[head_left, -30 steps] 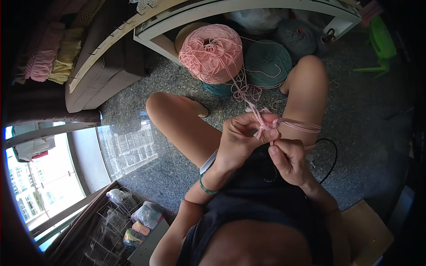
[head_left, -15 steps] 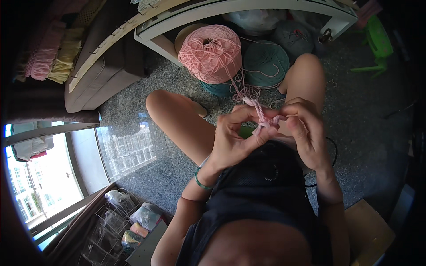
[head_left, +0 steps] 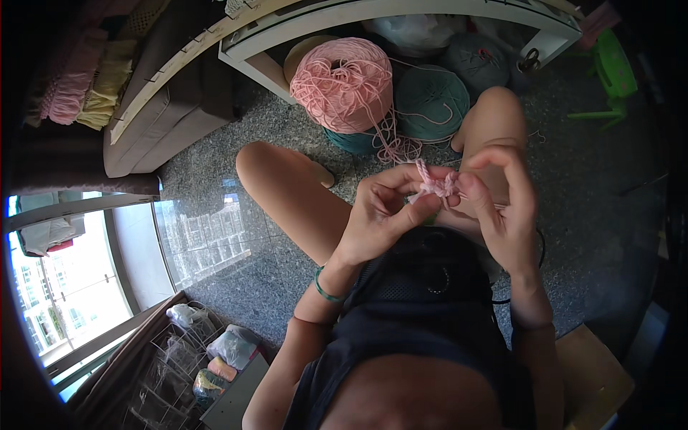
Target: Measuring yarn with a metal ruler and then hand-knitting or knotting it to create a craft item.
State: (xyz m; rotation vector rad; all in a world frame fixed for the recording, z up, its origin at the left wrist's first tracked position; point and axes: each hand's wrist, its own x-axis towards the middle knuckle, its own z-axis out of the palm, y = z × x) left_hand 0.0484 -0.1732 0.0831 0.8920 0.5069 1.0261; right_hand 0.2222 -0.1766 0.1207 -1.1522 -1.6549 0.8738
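Note:
My left hand and my right hand meet above my lap, both pinching a small knot of pink yarn between thumbs and fingers. A pink strand runs from it up to a tangle of loose pink yarn on the floor and on to a big pink yarn cone. A hint of green shows under my left thumb. A green band circles my left wrist.
Teal yarn cones and a grey one lie beside the pink cone under a white shelf frame. My bare knees spread over a speckled stone floor. A green plastic stool stands far right; clear storage bins lower left.
Both hands rose and came together around the pink yarn; my right hand moved up from the lap and its fingers now arch over the knot.

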